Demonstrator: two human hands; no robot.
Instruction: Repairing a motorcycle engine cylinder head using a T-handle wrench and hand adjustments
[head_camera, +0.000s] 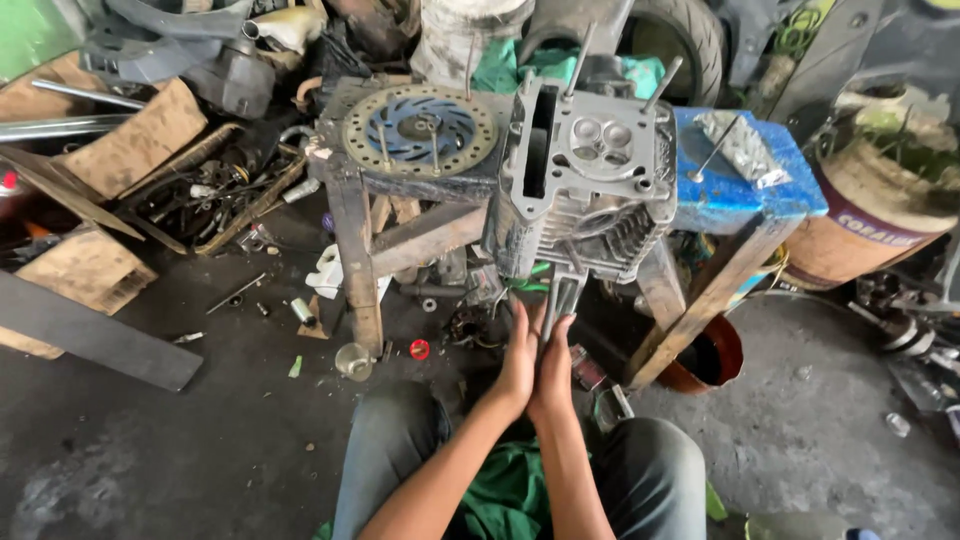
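**Both hands under an engine block on a workshop stand**

Dark, stained concrete floor spreads out around us, with open room at lower left and lower right. Clutter of scrap metal and cardboard crowds the upper left. We sit facing a rough wooden stand. A grey finned engine cylinder block rests between that stand and a blue-topped stool, its long axis roughly upright, studs pointing up and away from us. A toothed brake disc lies flat on the stand, left of the block. Our left hand and right hand press side by side, fingers narrow and closed around a metal part hanging below the block. A tan drum with a maroon band sits far right.
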